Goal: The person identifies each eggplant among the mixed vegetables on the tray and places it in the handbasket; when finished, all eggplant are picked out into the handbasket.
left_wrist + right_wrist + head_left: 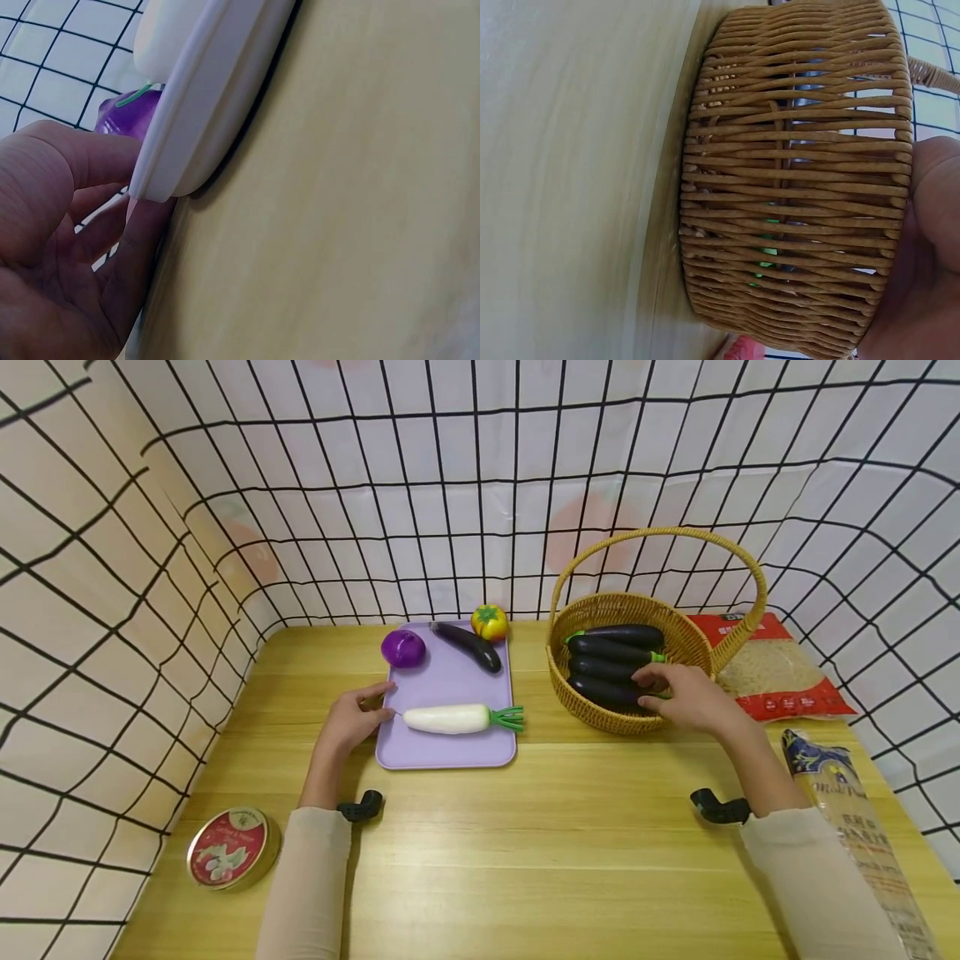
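Note:
My left hand (350, 720) grips the left edge of a lilac tray (450, 753), its thumb over the rim and its fingers below in the left wrist view. On the tray lie a white radish (446, 719) with green stalks, a purple onion (403, 648), an eggplant (468, 645) and a yellow-red tomato-like vegetable (489, 622). At the right, a wicker basket (564, 687) with a tall handle holds several dark eggplants (611, 650). My right hand (686, 695) reaches over its near rim and pinches the stem end of the nearest eggplant (603, 693); its fingertips are hidden in the right wrist view.
Behind the basket's right side lies a red-and-clear bag of pasta (776, 672). A long clear packet of noodles (862, 827) lies at the right edge, beside the right sleeve. A round red-and-gold tin (234, 850) stands at the left front. Black-gridded white cloth (465, 493) surrounds the wooden table (555, 860).

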The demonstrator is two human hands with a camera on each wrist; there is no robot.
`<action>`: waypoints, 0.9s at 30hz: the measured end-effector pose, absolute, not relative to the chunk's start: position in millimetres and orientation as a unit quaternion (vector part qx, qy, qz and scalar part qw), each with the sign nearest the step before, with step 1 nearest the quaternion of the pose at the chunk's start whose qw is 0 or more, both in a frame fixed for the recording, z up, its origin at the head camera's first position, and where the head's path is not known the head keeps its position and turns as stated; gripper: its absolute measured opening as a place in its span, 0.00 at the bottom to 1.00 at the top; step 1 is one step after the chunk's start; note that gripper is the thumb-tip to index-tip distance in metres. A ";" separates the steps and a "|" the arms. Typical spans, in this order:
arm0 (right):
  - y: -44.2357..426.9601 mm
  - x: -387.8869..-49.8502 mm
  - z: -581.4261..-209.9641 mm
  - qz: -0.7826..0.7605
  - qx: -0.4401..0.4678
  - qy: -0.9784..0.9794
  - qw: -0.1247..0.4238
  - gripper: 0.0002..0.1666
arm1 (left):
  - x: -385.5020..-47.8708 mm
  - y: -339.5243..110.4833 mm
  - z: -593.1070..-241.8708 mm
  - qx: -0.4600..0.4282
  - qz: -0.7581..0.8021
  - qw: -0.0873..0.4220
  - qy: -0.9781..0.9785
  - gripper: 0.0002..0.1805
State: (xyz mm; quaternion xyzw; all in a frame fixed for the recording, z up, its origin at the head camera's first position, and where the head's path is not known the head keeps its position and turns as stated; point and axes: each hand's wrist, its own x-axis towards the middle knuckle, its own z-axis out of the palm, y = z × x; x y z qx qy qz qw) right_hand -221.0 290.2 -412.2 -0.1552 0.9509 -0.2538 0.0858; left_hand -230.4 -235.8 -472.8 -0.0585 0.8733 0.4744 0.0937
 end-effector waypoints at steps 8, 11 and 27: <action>276.8 -218.8 -414.3 -0.314 -0.148 0.937 0.027 0.26 | -229.2 -235.2 -472.6 -0.059 0.471 0.094 0.875 0.30; 263.1 -218.4 -413.9 -0.339 -0.148 0.929 0.015 0.27 | -229.5 -235.6 -473.4 -0.059 0.471 0.095 0.875 0.30; 163.8 -231.5 -410.0 -0.460 -0.202 0.864 0.021 0.27 | -230.1 -237.2 -474.5 -0.057 0.477 0.094 0.872 0.30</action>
